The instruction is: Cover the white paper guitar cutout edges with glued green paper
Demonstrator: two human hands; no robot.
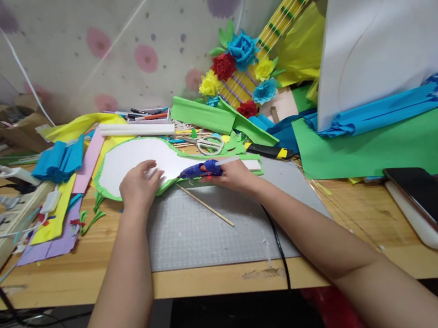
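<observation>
Above the desk [93, 263], glue gun [199, 170] pointing at white board [129, 157]

From the head camera, the right hand [238, 175] is gripping the glue gun; the left hand [138, 187], fingers open and bent, is reaching over the white board, which is lying partly on a grey mat [191, 236].

Two hands [139, 187]; two guitar shapes [128, 159]; one glue gun [203, 169]; one cutting mat [198, 243].

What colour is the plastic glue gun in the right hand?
The plastic glue gun is mainly blue, seen best in the head view.
</observation>
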